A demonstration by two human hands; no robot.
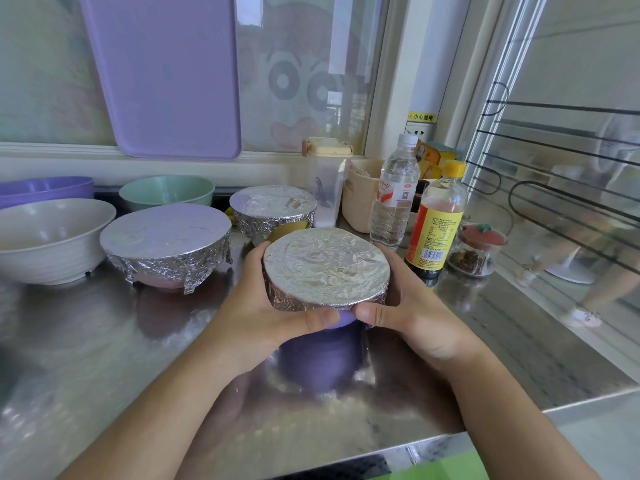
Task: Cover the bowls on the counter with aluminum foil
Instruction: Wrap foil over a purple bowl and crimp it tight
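While both hands cup the small purple bowl, the step in hand looks like crimping the foil cover down around its rim. Head view, the only one: left hand wraps the bowl's left side, thumb pressed along the near edge of the foil; right hand mirrors it on the right, thumb meeting the other almost tip to tip at the front. Fingers of both curl round the back, mostly hidden. The bowl sits between the palms, over the steel counter; whether it touches the counter cannot be told. To do this well, likely: work the thumbs round the rim, pressing foil snug under the lip without tearing it. Two foil-covered bowls, a wide one and a smaller one, stand behind. A white bowl and green bowl at left remain uncovered.
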